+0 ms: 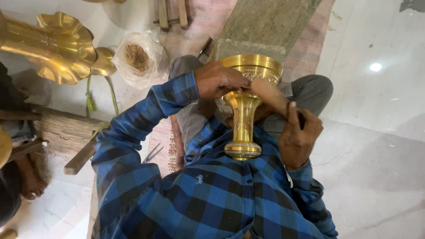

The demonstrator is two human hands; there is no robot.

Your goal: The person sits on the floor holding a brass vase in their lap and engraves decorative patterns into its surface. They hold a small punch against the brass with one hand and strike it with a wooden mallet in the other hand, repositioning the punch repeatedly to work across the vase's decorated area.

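Note:
A shiny brass vase (246,110) with an engraved bowl and a flared foot lies across my lap, its foot toward my chest. My left hand (219,80) rests on the bowl where it narrows into the neck, fingers curled over the metal. My right hand (299,132) grips a wooden tool (271,94) whose upper end lies against the bowl's engraved side. My blue checked shirt fills the lower part of the view.
A large fluted brass vessel (55,46) lies at the upper left beside a plastic bag of brown material (138,58). A wooden bench (62,128) stands at left, with another person's foot (32,181) by it. A stone slab (265,26) rises ahead.

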